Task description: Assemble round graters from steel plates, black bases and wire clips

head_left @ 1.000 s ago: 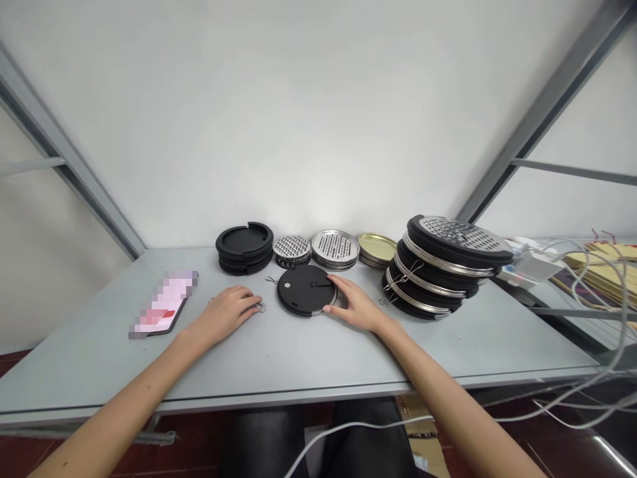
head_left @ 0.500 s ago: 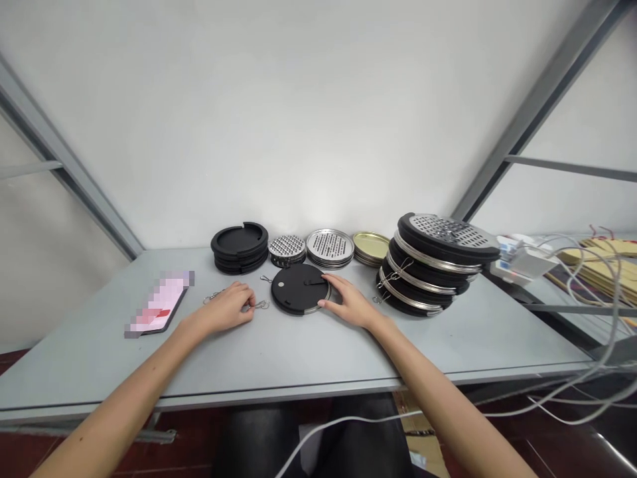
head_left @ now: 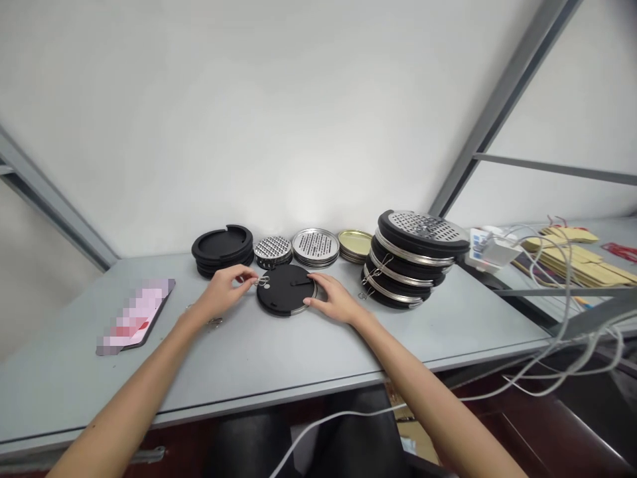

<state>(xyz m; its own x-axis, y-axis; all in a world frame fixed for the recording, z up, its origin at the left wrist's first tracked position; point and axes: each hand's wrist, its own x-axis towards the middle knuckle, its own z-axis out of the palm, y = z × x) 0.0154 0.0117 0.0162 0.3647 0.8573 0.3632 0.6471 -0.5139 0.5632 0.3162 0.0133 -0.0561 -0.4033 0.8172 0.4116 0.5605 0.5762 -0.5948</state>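
My left hand (head_left: pixel 229 289) pinches a small silver wire clip (head_left: pixel 261 281) between thumb and fingertips, over the left edge of a flat black round disc (head_left: pixel 283 289). The disc lies on the table, with a pale round spot, a slot and a thin metal edge at its right. My right hand (head_left: pixel 332 299) grips that right edge, thumb in front and fingers behind. Another wire clip (head_left: pixel 215 323) lies by my left wrist, which partly hides it.
Behind stand stacks of black rings (head_left: pixel 222 244), spiked grater discs (head_left: pixel 273 248), slotted grater discs (head_left: pixel 315 245) and gold lids (head_left: pixel 355 243). A tall stack of assembled graters (head_left: pixel 405 265) leans at right. A phone (head_left: pixel 137 318) lies left; white cables (head_left: pixel 567 292) hang right.
My left hand has risen from the tabletop to the disc's left edge with a wire clip in its fingers. My right hand stays on the disc. The view has shifted slightly right.
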